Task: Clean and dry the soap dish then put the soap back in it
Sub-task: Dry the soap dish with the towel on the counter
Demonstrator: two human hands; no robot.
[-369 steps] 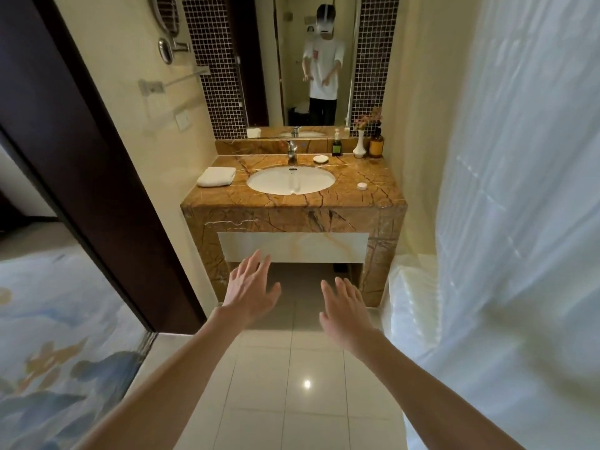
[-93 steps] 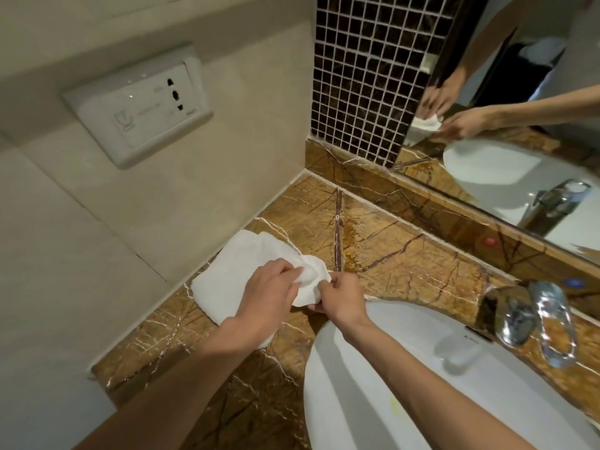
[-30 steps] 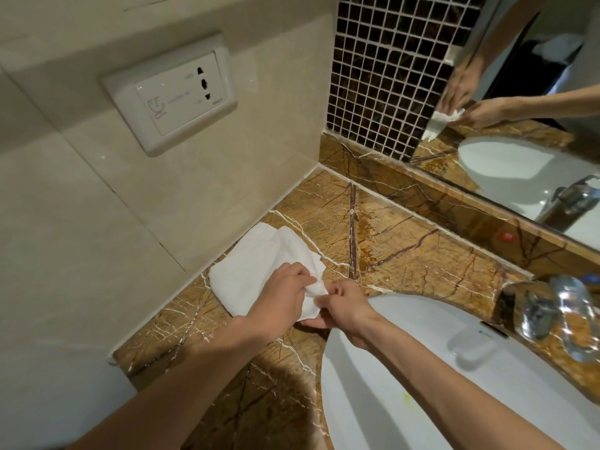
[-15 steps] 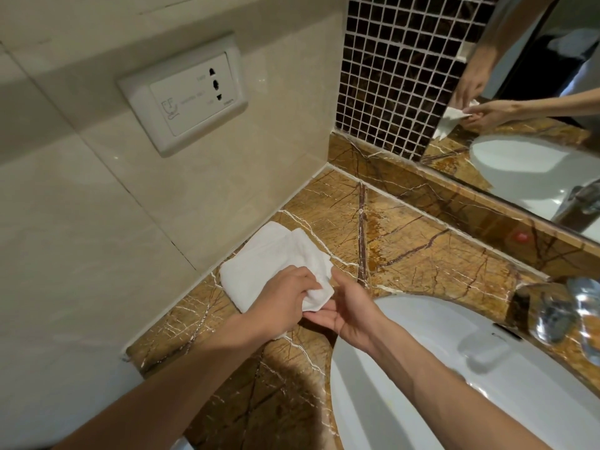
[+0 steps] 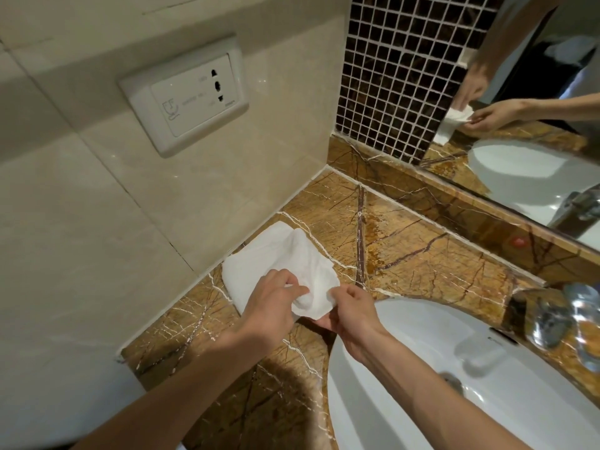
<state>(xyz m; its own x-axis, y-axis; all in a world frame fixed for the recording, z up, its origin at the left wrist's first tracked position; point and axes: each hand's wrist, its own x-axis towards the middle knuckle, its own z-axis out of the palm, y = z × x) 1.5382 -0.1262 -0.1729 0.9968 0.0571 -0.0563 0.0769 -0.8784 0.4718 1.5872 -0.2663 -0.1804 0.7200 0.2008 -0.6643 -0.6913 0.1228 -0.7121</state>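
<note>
Hands bunch a towel [image 5: 276, 261] beside the sink [image 5: 389, 391].
Left hand [image 5: 269, 306] grips a fold; right hand [image 5: 352, 311] cups underneath, thumb pinching the edge; anything inside is hidden.

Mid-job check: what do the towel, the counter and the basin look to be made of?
Towel: soft white cloth, probably cotton terry, matte, lying in limp folds. Counter: polished stone, likely marble, brown with pale veins and a sheen. Basin: glossy white, probably glazed ceramic, with smooth highlights.
</note>
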